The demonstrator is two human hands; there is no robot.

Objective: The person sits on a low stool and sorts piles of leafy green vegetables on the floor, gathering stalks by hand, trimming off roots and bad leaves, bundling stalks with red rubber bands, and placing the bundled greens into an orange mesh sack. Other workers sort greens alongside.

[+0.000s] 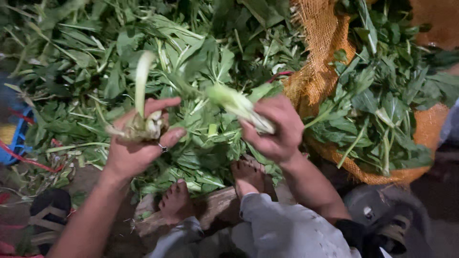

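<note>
The left hand (pixel 136 143) grasps the root end of a leafy stalk (pixel 141 122), fingers curled about its pale base, a ring on one finger; a single blurred stem rises upright from the grip. The right hand (pixel 277 129) is clenched around a second stalk (pixel 236 104), whose pale green stem slants up and to the left out of the fist; the two hands are held apart, side by side, above a broad heap of green leaves (pixel 143 52) that covers the ground ahead. To the right lies an orange mesh sack (pixel 315 71), opened out and bearing more leafy greens (pixel 382 105); its netting rises just beside the right hand. Below the hands, two bare feet (pixel 177 200) rest on a wooden plank (pixel 215 205), with grey trouser legs (pixel 287 229) beneath them; a dark sandal (pixel 48 212) sits at the lower left, and a blue crate edge (pixel 16 138) shows at the far left.
</note>
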